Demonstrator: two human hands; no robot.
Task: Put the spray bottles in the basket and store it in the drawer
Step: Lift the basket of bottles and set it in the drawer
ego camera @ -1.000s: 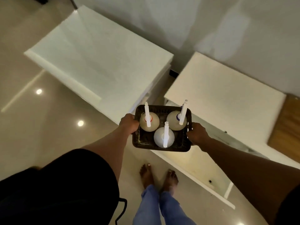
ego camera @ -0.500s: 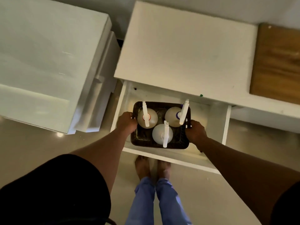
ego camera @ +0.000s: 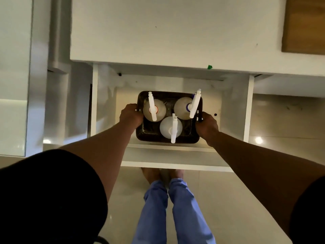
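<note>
A dark woven basket (ego camera: 186,139) holds three spray bottles standing upright: one at back left (ego camera: 159,110), one at back right (ego camera: 182,107) and a whiter one at the front (ego camera: 166,126). My left hand (ego camera: 131,115) grips the basket's left rim and my right hand (ego camera: 207,124) grips its right rim. The basket is inside the open white drawer (ego camera: 174,162), between its side walls; I cannot tell whether it touches the drawer's floor.
The white cabinet top (ego camera: 167,32) overhangs the drawer's back, with a wooden board (ego camera: 304,23) at its right end. Another white cabinet (ego camera: 14,76) stands to the left. My legs in blue trousers (ego camera: 172,208) are just before the drawer front.
The basket went from beside the left cabinet to over the open drawer and then down into it. Both hands kept their grip on its sides.
</note>
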